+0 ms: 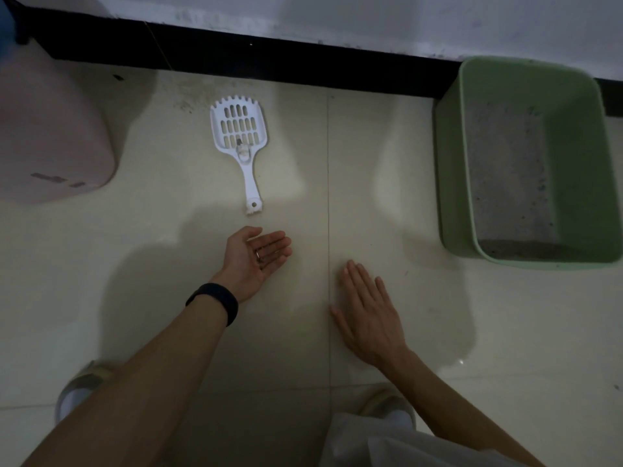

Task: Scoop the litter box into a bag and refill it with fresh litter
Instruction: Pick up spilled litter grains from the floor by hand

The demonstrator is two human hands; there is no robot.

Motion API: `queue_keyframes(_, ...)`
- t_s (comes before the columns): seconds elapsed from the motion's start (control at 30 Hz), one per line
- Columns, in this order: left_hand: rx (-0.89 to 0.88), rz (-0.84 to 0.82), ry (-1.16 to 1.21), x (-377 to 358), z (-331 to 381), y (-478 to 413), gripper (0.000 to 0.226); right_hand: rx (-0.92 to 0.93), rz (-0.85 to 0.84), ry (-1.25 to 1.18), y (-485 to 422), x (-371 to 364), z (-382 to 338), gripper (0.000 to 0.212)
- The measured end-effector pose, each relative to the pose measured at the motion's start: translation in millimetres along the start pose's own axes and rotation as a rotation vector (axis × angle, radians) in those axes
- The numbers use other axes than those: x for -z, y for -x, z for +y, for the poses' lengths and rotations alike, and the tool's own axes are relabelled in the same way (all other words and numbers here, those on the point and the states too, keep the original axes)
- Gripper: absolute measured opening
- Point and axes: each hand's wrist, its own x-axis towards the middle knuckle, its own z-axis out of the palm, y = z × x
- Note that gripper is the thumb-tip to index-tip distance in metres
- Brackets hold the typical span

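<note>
A green litter box [451, 183] stands on the floor at the right by the wall, with grey litter [509, 176] in its bottom. A white slotted scoop [241, 133] lies flat on the tiles in the middle, handle pointing toward me. My left hand [256, 257] is palm up just below the scoop's handle, fingers relaxed, with a few dark specks in the palm. My right hand [367, 311] is palm down with straight fingers, low over the tiles or resting on them. No bag is in view.
A pink rounded container [50, 136] stands at the left. A black skirting [269, 59] runs along the wall at the back. My two feet in light slippers [81, 389] are at the bottom, with light trouser cloth [371, 443] at the lower right.
</note>
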Motion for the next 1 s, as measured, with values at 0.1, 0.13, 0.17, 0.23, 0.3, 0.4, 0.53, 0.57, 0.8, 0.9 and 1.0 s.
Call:
queue_keyframes(0.1, 0.002, -0.004, -0.005, -1.3, -1.9, -1.2, 0.039, -0.106, 0.108, -0.160, -2.3, 2.2, 15.9, 0.063)
queue_keyframes(0.13, 0.002, -0.005, -0.005, -1.5, -1.6, -1.5, 0.039, -0.119, 0.128, -0.197, -4.3, 2.1, 19.8, 0.060)
queue_keyframes(0.17, 0.001, -0.006, -0.006, -1.5, -1.3, -1.4, 0.039, -0.118, 0.135, -0.224, -6.9, 2.0, 22.6, 0.058)
queue_keyframes(0.23, -0.001, -0.005, -0.013, -1.3, -0.6, -0.9, 0.039, -0.093, 0.149, -0.255, -12.3, 0.8, 26.4, 0.052)
queue_keyframes(0.3, 0.001, -0.005, -0.014, -1.6, -0.4, 0.4, 0.039, -0.072, 0.172, -0.269, -17.6, -0.7, 26.6, 0.045)
queue_keyframes(0.4, 0.005, -0.006, -0.010, -2.0, -0.7, 0.9, 0.039, -0.126, 0.196, -0.315, -26.0, -1.7, 22.6, 0.047)
queue_keyframes(0.53, 0.007, -0.009, -0.009, -4.9, -2.4, 0.8, 0.039, -0.114, 0.256, -0.311, -33.5, -3.3, 18.9, 0.036)
queue_keyframes(0.57, 0.006, -0.008, -0.014, -5.6, -3.0, 0.7, 0.039, -0.094, 0.268, -0.302, -33.7, -5.2, 18.3, 0.031)
queue_keyframes(0.8, 0.012, -0.010, -0.049, -12.4, -6.9, 1.6, 0.039, -0.041, 0.310, -0.286, -33.1, -10.8, 13.3, 0.018)
queue_keyframes(0.9, 0.020, -0.022, -0.064, -14.9, -9.3, 3.4, 0.039, -0.048, 0.253, -0.227, -29.8, -14.3, 9.1, 0.016)
queue_keyframes(1.0, 0.030, -0.030, -0.078, -17.5, -14.7, 5.8, 0.040, -0.061, 0.225, -0.142, -29.1, -18.1, 4.4, 0.013)
